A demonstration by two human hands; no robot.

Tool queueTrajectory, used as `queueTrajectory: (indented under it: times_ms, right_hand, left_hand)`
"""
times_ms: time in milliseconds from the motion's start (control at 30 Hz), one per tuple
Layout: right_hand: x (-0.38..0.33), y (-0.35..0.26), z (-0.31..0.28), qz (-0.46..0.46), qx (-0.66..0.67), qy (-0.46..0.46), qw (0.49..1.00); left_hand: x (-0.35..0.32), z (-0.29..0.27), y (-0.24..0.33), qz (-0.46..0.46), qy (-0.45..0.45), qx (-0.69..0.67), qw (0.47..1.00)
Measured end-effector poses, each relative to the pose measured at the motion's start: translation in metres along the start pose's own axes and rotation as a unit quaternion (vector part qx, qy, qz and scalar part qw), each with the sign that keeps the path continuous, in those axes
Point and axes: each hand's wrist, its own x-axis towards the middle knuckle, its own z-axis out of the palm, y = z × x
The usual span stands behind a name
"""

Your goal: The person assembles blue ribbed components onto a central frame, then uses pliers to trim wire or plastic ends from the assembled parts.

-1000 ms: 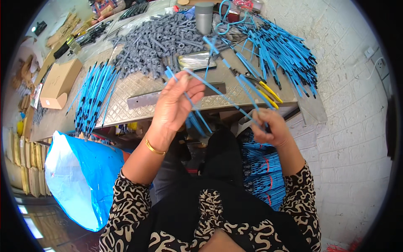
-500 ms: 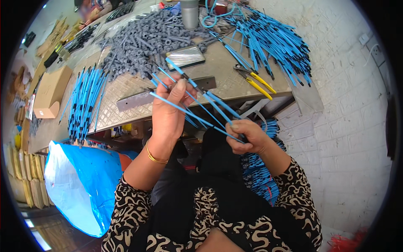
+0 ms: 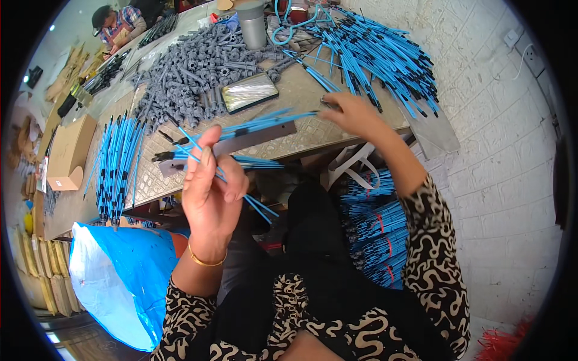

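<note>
My left hand [image 3: 214, 177] is closed around several thin blue rods [image 3: 265, 122] with black ends and bands, held over the table's front edge. They point several ways, some toward the right and others down past my palm. Farther right, my right hand [image 3: 352, 114] reaches over the tabletop, its fingers blurred and close to the tip of one rod. A dark metal part of the pliers [image 3: 326, 102] shows at its fingertips; the yellow handles are hidden behind my hand and forearm. Whether my right fingers grip anything is unclear. Below the held rods lies a flat metal bar [image 3: 256, 139].
Grey plastic fittings [image 3: 186, 78] are heaped on the table beside a flat tin [image 3: 250, 93] and a grey cup [image 3: 251, 27]. Blue rods lie in a left bundle [image 3: 119, 162] and a right pile [image 3: 385, 54]. A blue bag [image 3: 120, 277] stands lower left. Another person [image 3: 120, 27] works far left.
My right hand has left the held rods and moved up and right over the pliers. My left hand has shifted left and lower, and the rods have swung nearly level.
</note>
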Motion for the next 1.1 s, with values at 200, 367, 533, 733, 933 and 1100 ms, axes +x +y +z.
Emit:
queueTrajectory:
  times_ms: [200,367,533,733,933,1100]
  right_hand:
    - [0.061,0.039,0.002,0.094,-0.179,0.044,0.978]
    - [0.055,0.031,0.011,0.078,-0.176,0.071,0.979]
    - [-0.014,-0.018,0.006,0.001,0.046,0.174,0.984]
    - [-0.089,-0.084,0.023,-0.181,0.034,0.237,0.954]
    - [-0.091,-0.069,0.023,-0.121,0.198,0.096,0.968]
    - [-0.033,0.019,-0.013,0.022,0.195,0.056,0.979]
  left_hand:
    - [-0.018,-0.002,0.036,-0.107,-0.028,0.009,0.994]
    - [-0.022,-0.022,0.048,-0.11,-0.067,-0.028,0.991]
    - [-0.008,0.034,0.035,-0.105,0.236,0.045,0.965]
    - [0.02,0.005,0.003,0.018,0.172,0.106,0.979]
    - [0.027,0.0,-0.011,0.038,0.174,0.102,0.979]
    - [0.011,0.02,0.005,0.014,0.022,-0.097,0.995]
